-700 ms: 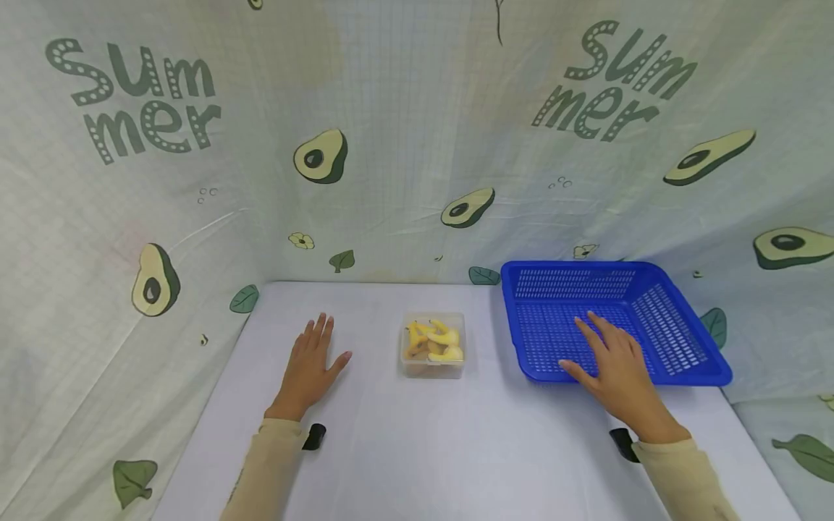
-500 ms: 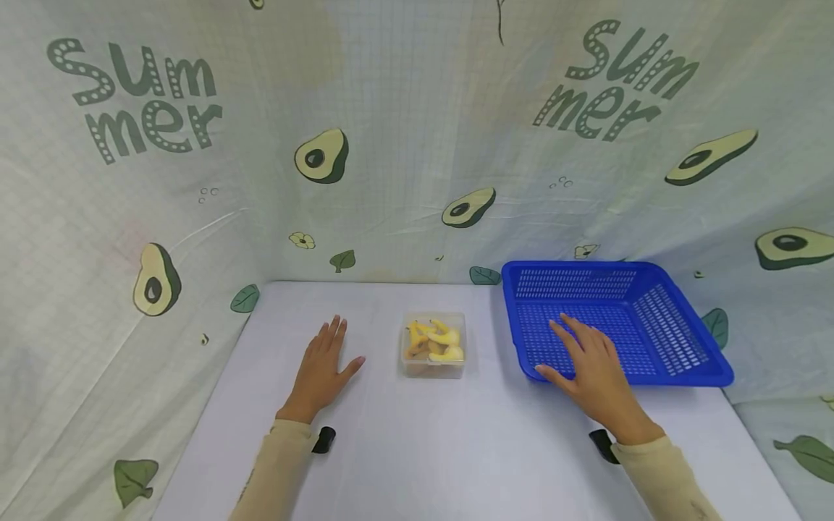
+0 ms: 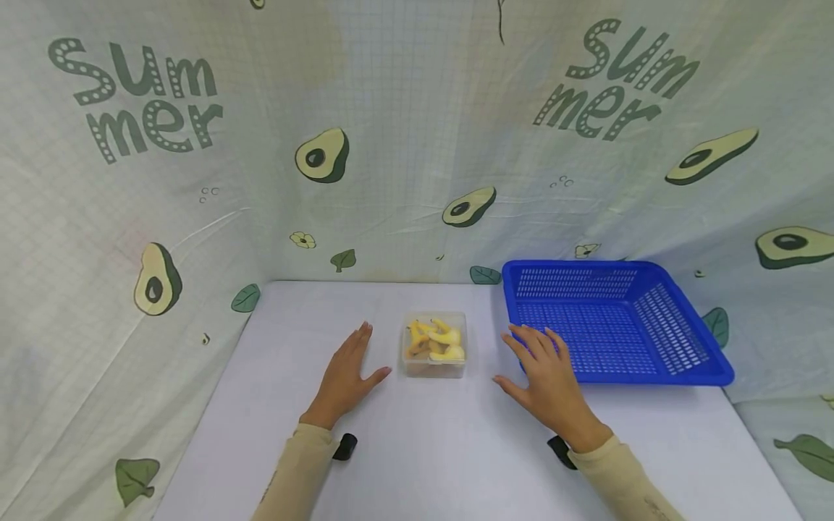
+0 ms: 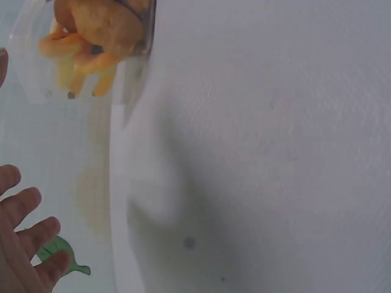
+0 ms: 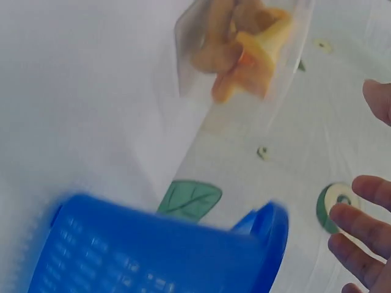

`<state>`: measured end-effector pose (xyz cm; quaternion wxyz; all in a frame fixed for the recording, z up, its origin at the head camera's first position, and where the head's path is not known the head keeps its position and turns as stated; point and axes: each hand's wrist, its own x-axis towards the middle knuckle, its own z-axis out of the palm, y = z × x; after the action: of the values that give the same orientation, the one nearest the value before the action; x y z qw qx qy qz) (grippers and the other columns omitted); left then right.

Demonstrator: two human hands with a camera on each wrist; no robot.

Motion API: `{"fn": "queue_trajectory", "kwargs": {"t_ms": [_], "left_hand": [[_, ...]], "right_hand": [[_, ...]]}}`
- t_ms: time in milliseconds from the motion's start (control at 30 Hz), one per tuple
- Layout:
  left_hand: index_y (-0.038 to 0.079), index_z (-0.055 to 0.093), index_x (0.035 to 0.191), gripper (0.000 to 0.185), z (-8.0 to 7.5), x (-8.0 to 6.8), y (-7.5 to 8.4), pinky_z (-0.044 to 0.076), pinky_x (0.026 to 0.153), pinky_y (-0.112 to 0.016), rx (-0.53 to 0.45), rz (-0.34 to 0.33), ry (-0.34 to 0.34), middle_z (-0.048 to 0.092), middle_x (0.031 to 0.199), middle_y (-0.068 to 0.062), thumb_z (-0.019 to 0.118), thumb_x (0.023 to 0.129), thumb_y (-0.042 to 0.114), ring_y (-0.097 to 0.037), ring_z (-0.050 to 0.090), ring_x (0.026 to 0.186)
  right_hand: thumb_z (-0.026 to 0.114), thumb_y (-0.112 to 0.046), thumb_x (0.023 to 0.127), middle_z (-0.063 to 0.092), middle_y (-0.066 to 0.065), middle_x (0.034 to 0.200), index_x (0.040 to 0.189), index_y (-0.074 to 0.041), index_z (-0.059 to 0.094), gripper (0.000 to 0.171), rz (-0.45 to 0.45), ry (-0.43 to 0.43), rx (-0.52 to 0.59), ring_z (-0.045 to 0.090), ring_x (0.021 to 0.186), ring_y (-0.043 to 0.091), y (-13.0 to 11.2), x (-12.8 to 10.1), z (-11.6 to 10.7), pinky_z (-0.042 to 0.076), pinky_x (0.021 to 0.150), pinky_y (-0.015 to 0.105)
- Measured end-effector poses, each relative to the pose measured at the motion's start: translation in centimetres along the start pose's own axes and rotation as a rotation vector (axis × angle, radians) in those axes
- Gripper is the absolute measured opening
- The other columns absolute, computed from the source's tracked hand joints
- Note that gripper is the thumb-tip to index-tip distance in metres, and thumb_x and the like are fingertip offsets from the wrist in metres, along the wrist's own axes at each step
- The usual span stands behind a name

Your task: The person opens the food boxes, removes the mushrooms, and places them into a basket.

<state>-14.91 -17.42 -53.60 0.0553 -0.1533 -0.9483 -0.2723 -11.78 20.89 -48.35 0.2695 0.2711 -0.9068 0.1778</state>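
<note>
Clear plastic box (image 3: 434, 371) on the bench (image 3: 443, 449), between the hands and just beside the blue basket (image 3: 691, 379); left hand (image 3: 344, 380) and right hand (image 3: 550, 391) are apart, fingers extended, gripping nothing; the box should be light, its thin walls fairly stiff but slick and likely to flex if squeezed, so best held low on two opposite sides; the yellow pieces (image 3: 446, 337) inside may be loose, so keep it level; "Summer" reads twice on the backdrop (image 3: 391, 87); sleeve (image 3: 296, 470) marks are too small to read.
</note>
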Motion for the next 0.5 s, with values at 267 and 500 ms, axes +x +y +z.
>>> {"fn": "queue_trajectory", "kwargs": {"t_ms": [267,500], "left_hand": [[0.002,0.031,0.165,0.094,1.5,0.0,0.9,0.034,0.125,-0.061,-0.074,0.016,0.022,0.033,0.170,-0.016,0.076,0.095,0.045,-0.040,0.035,0.154],[0.005,0.029,0.166,0.094,2.4,0.1,2.5,0.031,0.127,-0.059,-0.181,-0.007,0.002,0.030,0.172,-0.014,0.078,0.095,0.042,-0.039,0.031,0.156]], "right_hand": [[0.091,-0.030,0.078,0.060,0.018,0.145,0.138,-0.003,0.065,0.070,-0.061,-0.041,0.014,0.055,0.130,0.040,-2.8,1.0,1.6,0.037,0.115,0.064],[0.095,-0.028,0.077,0.062,0.016,0.141,0.134,-0.005,0.067,0.068,-0.074,-0.048,0.022,0.058,0.128,0.036,-4.4,1.4,3.5,0.041,0.114,0.060]]}}
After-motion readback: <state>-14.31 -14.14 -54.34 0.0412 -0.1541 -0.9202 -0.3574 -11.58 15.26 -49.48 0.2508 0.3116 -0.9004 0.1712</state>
